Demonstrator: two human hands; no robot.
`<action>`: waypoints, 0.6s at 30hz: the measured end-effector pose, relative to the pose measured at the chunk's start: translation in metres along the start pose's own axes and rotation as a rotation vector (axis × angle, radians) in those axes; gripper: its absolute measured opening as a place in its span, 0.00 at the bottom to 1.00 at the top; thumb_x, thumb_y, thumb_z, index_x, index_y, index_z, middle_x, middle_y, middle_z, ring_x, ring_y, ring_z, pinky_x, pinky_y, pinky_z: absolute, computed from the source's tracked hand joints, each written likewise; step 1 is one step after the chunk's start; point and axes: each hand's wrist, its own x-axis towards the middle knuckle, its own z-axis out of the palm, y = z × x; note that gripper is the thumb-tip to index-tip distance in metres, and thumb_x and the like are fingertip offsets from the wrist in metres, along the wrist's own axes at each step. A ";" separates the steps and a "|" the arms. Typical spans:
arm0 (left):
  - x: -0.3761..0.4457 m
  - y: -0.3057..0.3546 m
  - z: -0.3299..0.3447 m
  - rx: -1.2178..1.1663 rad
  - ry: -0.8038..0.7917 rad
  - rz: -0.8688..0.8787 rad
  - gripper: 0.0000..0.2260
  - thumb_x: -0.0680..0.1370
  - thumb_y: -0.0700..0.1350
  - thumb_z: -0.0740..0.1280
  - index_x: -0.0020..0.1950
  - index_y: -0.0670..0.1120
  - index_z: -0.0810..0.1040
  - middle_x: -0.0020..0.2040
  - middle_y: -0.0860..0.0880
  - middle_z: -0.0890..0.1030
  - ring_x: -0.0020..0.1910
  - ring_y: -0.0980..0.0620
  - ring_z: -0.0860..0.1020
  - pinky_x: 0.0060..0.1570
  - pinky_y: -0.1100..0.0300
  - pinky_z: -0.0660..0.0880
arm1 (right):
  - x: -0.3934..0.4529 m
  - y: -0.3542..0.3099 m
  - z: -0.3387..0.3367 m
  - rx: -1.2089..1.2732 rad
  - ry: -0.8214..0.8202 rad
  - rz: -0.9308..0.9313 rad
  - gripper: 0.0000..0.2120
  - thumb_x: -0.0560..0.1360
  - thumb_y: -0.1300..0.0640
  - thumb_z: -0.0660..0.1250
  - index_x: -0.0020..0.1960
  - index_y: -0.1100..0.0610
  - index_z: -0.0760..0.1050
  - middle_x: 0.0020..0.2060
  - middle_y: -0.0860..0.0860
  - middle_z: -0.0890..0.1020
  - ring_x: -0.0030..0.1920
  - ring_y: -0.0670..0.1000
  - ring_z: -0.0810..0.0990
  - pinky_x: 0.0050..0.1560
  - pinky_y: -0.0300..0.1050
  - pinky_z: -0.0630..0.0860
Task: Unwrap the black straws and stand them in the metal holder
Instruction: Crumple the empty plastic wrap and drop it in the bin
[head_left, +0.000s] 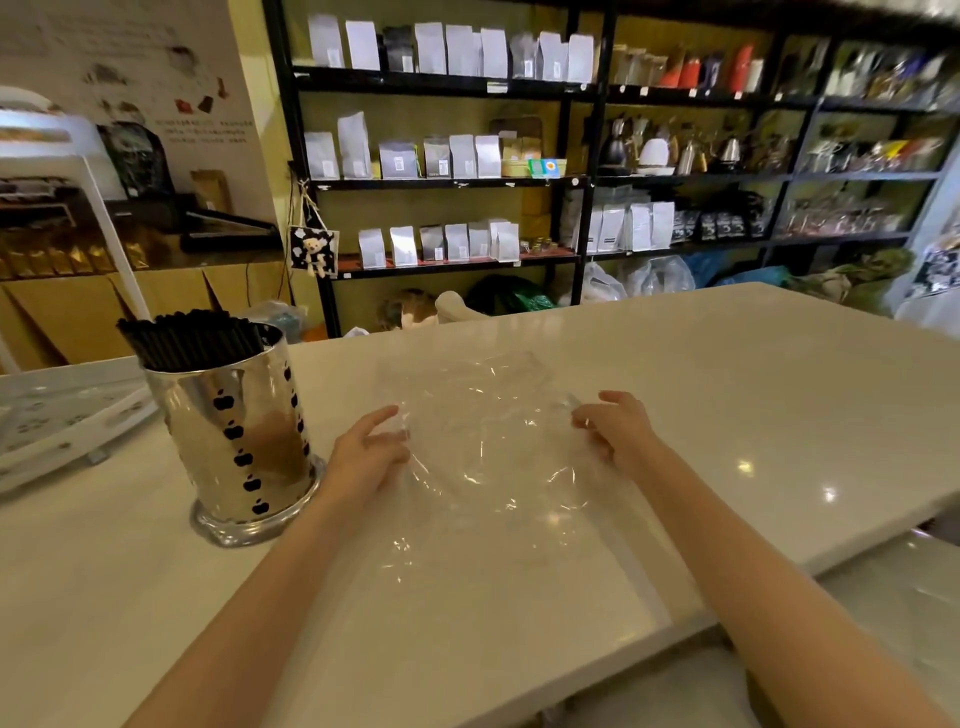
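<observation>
A shiny metal holder (236, 431) with apple-shaped cutouts stands on the white counter at the left. A bundle of black straws (192, 340) stands in it, leaning left. A clear plastic wrapper (483, 452) lies spread on the counter in front of me, with no straws in it. My left hand (366, 457) pinches the wrapper's left edge, just right of the holder. My right hand (618, 428) pinches its right edge.
The white counter (727, 405) runs to an edge at the right and front right. A white tray (57, 415) sits at the far left behind the holder. Black shelves (447, 182) of bags and kettles stand beyond the counter.
</observation>
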 end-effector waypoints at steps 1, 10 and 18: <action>-0.001 0.003 -0.002 -0.023 -0.021 -0.028 0.21 0.72 0.35 0.64 0.61 0.52 0.74 0.50 0.47 0.80 0.43 0.50 0.77 0.35 0.62 0.72 | 0.000 -0.001 -0.005 0.060 -0.013 0.018 0.28 0.69 0.68 0.66 0.66 0.57 0.64 0.31 0.55 0.74 0.18 0.46 0.66 0.22 0.35 0.62; -0.011 0.015 -0.007 -0.028 -0.007 0.093 0.15 0.72 0.35 0.66 0.58 0.44 0.77 0.48 0.49 0.82 0.48 0.52 0.76 0.44 0.61 0.71 | -0.012 -0.014 -0.046 0.061 -0.201 -0.115 0.11 0.72 0.66 0.63 0.50 0.57 0.81 0.33 0.50 0.76 0.31 0.47 0.72 0.32 0.40 0.68; -0.035 0.049 -0.001 0.417 0.205 0.469 0.10 0.70 0.42 0.71 0.51 0.44 0.81 0.40 0.49 0.81 0.41 0.54 0.77 0.50 0.55 0.75 | -0.031 -0.037 -0.063 -0.564 -0.035 -0.571 0.07 0.67 0.60 0.74 0.45 0.55 0.83 0.42 0.55 0.83 0.44 0.49 0.78 0.44 0.39 0.70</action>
